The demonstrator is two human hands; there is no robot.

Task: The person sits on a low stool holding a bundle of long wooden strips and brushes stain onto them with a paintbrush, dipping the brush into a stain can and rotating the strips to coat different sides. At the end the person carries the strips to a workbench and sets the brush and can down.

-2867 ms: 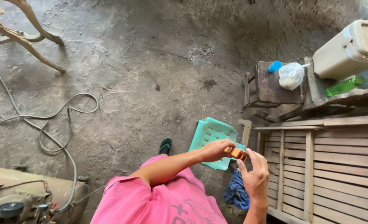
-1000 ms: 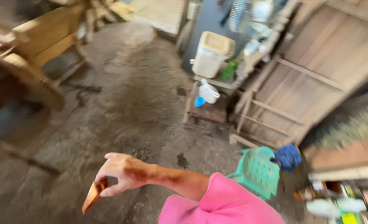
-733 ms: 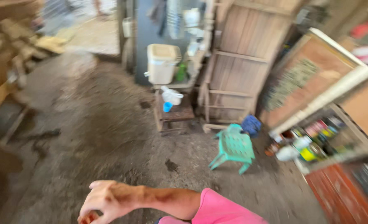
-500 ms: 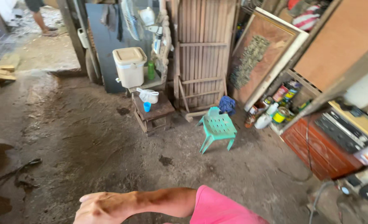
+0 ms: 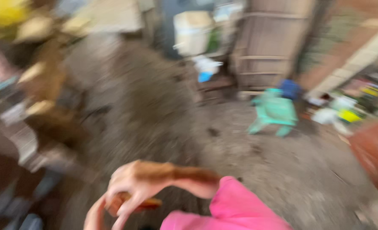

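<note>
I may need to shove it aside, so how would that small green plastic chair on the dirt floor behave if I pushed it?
The green plastic chair looks thin-walled and small, so probably light and easy to shift. Its splayed legs should resist tipping, though they may snag on the rough dirt floor. The picture is blurred, so I cannot judge cracks.

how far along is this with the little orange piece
Nothing looks finished in this blurred view. In hand: the small orange-brown piece, gripped by the hand on the pink-sleeved arm, with the other hand just below it. It has not been set down or fitted anywhere visible.
</note>
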